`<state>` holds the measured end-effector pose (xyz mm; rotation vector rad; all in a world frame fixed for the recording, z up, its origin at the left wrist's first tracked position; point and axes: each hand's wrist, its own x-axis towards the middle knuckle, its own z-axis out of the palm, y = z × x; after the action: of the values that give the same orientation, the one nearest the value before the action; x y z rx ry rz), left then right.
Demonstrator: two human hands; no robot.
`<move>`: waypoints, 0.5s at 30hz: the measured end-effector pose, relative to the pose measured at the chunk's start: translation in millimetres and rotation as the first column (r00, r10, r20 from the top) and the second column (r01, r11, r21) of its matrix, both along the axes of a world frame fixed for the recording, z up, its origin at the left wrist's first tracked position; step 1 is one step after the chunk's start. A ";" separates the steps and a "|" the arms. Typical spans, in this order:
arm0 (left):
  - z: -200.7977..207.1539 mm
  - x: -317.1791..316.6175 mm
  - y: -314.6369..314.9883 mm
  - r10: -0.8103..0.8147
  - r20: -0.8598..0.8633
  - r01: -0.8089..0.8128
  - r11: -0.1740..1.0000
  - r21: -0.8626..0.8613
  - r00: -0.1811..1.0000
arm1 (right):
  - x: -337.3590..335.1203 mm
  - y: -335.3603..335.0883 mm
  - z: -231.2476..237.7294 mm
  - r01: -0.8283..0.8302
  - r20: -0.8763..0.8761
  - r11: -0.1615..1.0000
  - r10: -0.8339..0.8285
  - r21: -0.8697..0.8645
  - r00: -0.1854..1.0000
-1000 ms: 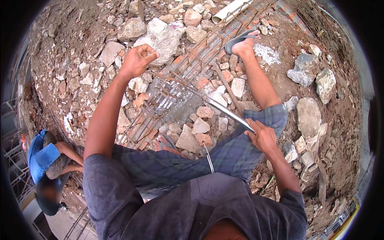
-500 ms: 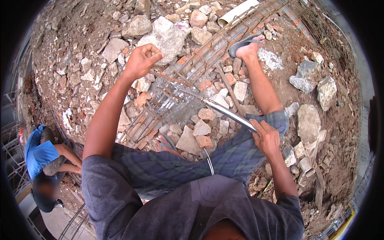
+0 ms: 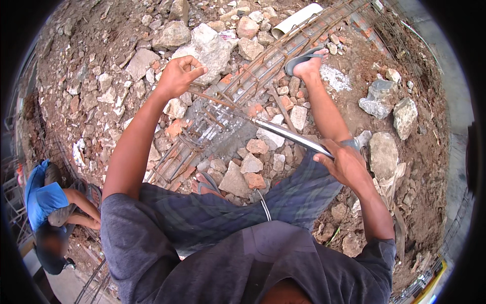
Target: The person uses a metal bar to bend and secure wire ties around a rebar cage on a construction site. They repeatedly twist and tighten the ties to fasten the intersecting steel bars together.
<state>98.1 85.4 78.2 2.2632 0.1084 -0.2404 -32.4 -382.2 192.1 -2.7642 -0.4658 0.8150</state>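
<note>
Right hand: the silver bar (image 3: 293,134) is held in the right hand (image 3: 349,161), with the fingers wrapped over its near end, so that end is hidden.
Silver bar: it is slanted up and left from the hand to the steel cage (image 3: 244,93). Its thin far tip is lost among the rods, so it cannot be told what is touched there.
Left hand: the fingers of the left hand (image 3: 179,77) are curled, with the thumb close to them. It cannot be told if anything thin is pinched.
Rusty rod: the rusty rod (image 3: 212,98) is seen just below the left hand; its upper end is partly covered by the hand.
Steel cage: it is laid across the rubble, with grey mud (image 3: 225,144) beside it. Some bars are hard to tell apart.
Brown stick: the brown stick (image 3: 284,110) is partly hidden behind the silver bar.
Feet: one sandal (image 3: 296,62) is seen well; the other foot (image 3: 206,185) is partly covered by the shorts (image 3: 212,215).
White pipe: the white pipe (image 3: 297,19) is set beside the cage.
Co-worker: a person in blue (image 3: 45,200) is bent over at the left, by the dark rim.
Writing: on the wrapper (image 3: 228,34) near the big stone (image 3: 206,50), print is seen but is too small to be read.
</note>
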 end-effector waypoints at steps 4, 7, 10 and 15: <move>9.0 -3.9 -8.5 -0.015 0.023 0.014 0.999 0.030 1.000 | 20.5 12.9 17.0 -0.137 -0.177 0.980 0.111 -0.141 0.978; -7.6 1.9 2.9 -0.006 0.037 0.009 0.994 -0.107 0.999 | 43.5 20.2 23.1 -0.225 -0.266 0.961 0.177 -0.161 0.947; -20.9 12.1 8.1 -0.018 0.026 0.023 0.982 -0.186 0.999 | 40.3 28.8 38.5 -0.281 -0.328 0.945 0.215 -0.168 0.920; -76.3 38.0 37.8 0.013 0.048 0.003 0.945 -0.328 0.999 | 47.2 70.0 71.4 -0.344 -0.466 0.920 0.226 -0.185 0.855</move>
<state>136.1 123.2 1.8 1.9349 0.0438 -0.1839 14.8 -312.1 263.5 -2.6382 -0.7354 1.6364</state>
